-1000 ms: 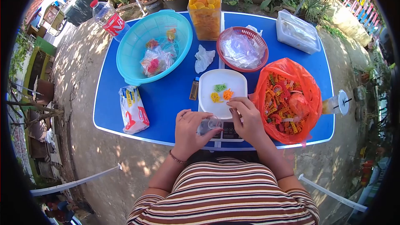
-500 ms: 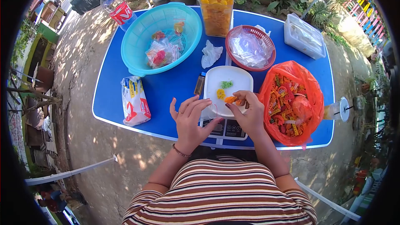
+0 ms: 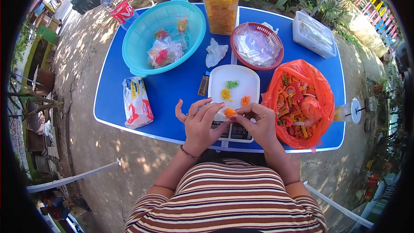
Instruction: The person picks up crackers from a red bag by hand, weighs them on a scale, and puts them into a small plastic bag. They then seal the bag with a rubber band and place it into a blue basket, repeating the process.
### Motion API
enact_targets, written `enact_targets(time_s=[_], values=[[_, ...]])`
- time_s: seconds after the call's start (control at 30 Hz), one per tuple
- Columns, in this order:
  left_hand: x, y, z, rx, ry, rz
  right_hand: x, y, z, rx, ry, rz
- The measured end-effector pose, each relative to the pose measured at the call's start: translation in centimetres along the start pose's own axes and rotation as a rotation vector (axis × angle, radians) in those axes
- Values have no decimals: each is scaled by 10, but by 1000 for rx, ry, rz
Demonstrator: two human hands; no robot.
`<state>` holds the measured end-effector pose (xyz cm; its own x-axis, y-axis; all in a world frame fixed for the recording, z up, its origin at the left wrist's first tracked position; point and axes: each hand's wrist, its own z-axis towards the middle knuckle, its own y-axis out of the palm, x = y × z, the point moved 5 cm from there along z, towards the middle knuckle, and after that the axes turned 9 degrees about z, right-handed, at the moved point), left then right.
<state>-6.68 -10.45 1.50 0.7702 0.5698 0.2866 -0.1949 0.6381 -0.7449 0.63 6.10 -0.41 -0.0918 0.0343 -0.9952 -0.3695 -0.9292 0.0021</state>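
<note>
My left hand point(image 3: 200, 123) pinches a small clear plastic bag point(image 3: 221, 113) at its opening. My right hand point(image 3: 258, 123) holds an orange piece point(image 3: 230, 112) between thumb and fingers, at the mouth of that bag. Both hands are above the near edge of a white tray point(image 3: 235, 70), which rests on a kitchen scale point(image 3: 239, 133). A green piece point(image 3: 232, 84), a yellow piece point(image 3: 226, 95) and a second orange piece point(image 3: 245, 100) lie apart on the tray. To the right, a red plastic bag point(image 3: 325, 86) is full of coloured lacy pieces.
A turquoise basket point(image 3: 129, 54) with filled packets, a tall container of orange chips point(image 3: 222, 11), a red basket of clear bags point(image 3: 280, 56), a lidded box point(image 3: 314, 34), a lighter point(image 3: 204, 84), a tissue pack point(image 3: 138, 103), a bottle point(image 3: 118, 6) and a cup point(image 3: 348, 111) are around.
My right hand has moved left from over the tray to the bag in my left hand, carrying an orange piece. Another orange piece now shows on the tray.
</note>
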Motion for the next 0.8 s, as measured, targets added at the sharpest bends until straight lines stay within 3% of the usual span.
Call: enact_targets(time_s=[0.13,0.23,0.33,0.37,0.47,0.57,0.67,0.77,0.8], values=[[4,4,-3,-10,61,-55,-22,6,2,-149,-120,-133],[1,-1,1,-59,-50,-87,-27,-5,5,11,-104,-274],[-27,13,-8,-138,-451,-732,-23,-16,11,109,-335,-664],[-31,17,-9,-95,-558,-1075,-16,-18,13,96,-267,-692],[-36,25,-12,-117,-797,-1619,-16,-11,16,116,-253,-879],[-33,26,-13,-112,-691,-1405,-13,-11,17,91,-273,-857],[-27,18,-8,-165,-499,-924,-7,-16,17,82,-167,-560],[-11,0,6,-93,-115,-274,-6,-11,10,220,-234,-78],[-8,-1,7,-78,-93,-224,-7,-6,7,247,-245,1]])
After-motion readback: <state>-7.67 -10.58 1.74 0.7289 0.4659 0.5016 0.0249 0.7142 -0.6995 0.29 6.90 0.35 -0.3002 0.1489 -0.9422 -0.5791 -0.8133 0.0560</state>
